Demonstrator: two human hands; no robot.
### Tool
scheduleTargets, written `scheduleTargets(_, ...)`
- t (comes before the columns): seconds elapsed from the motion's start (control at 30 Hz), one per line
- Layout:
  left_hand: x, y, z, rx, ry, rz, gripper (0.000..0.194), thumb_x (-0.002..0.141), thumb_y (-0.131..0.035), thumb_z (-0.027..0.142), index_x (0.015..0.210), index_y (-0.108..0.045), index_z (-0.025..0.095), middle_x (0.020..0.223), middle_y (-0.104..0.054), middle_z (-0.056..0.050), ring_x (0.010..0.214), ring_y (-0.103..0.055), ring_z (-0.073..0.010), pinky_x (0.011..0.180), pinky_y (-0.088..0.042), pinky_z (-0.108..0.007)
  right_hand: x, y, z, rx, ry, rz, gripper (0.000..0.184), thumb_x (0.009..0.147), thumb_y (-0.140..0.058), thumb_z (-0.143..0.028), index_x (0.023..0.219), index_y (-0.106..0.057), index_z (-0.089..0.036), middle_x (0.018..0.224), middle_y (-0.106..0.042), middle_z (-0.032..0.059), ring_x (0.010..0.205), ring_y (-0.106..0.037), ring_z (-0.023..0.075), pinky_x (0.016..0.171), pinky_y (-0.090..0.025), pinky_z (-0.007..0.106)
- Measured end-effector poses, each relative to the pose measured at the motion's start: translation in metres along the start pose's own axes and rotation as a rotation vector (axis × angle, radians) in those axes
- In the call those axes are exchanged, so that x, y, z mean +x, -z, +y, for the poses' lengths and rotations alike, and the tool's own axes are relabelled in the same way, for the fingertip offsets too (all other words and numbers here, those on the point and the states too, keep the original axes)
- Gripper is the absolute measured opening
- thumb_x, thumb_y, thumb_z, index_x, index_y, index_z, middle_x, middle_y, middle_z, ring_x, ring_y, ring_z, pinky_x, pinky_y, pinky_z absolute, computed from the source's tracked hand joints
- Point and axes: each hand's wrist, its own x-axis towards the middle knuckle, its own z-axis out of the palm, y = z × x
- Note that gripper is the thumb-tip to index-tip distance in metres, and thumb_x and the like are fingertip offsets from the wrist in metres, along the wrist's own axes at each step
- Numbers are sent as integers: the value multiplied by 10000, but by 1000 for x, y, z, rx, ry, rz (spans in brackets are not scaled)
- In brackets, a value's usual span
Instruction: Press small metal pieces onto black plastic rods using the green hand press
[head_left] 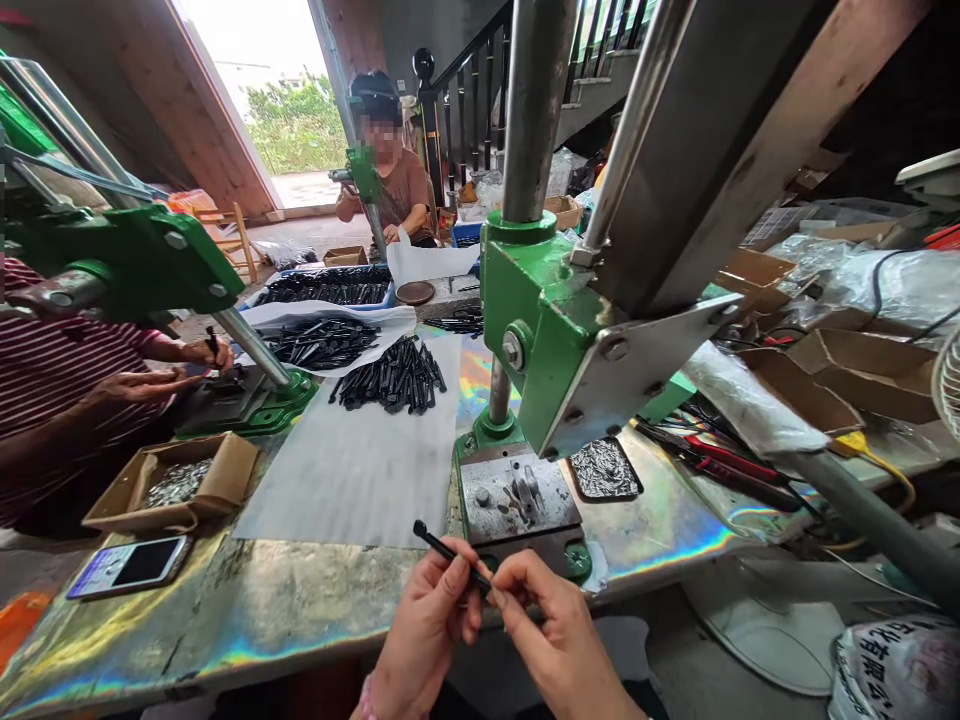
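Note:
A slim black plastic stick (435,540) with a knobbed upper end slants between my hands, just in front of the table edge. My left hand (427,625) grips it along its middle between thumb and fingers. At the stick's lower end, my right hand (551,625) is closed in a pinch; its fingertips hide that end and anything small there. Straight ahead stands a green hand press (517,300), its steel base plate (487,492) just beyond my fingers. Right of that base lies a small black tray (606,470) of shiny small pieces.
Black sticks (394,375) lie heaped on white sheeting (337,480). To the left are a cardboard box (240,470) of small metal pieces, a phone (131,565) and a co-worker's hands (146,385) at another press. Pliers (720,460) lie right. Another person (405,190) sits behind.

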Motion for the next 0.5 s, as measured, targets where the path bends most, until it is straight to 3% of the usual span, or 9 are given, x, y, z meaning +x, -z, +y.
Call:
scheduleTargets(0.13, -4, -1, -2, 66, -60, 38, 274, 744, -794, 374, 873, -654, 177, 691, -648, 28, 455, -522, -39, 413, -396, -137, -1, -2, 4, 51, -40, -10, 218, 960, -517, -355, 807, -571, -208, 696, -572, -20, 630, -506, 137, 599, -376, 253)
scheduleTargets(0.27, -3, 4, -9, 40, -30, 11, 260, 765, -772, 396, 854, -663, 177, 594, -612, 36, 440, -530, -51, 393, -396, -130, 0, -3, 11, 346, -145, -38, 250, 908, -610, -442, 852, -582, -200, 729, -551, -20, 639, -503, 126, 574, -408, 235)
scheduleTargets(0.37, -1, 4, -12, -31, 35, -26, 278, 751, -779, 409, 844, -651, 180, 702, -663, 12, 428, -542, -48, 351, -384, -124, 0, 2, 17, 520, -187, -92, 315, 844, -689, -488, 904, -588, -196, 748, -547, -20, 656, -510, 119, 560, -409, 216)
scheduleTargets(0.5, 3, -1, -10, -63, 96, -66, 269, 773, -764, 391, 862, -618, 183, 777, -702, -18, 434, -564, -53, 346, -394, -115, -2, 18, 30, 502, -194, -53, 390, 834, -670, -562, 961, -601, -199, 786, -582, -6, 638, -501, 113, 592, -422, 234)
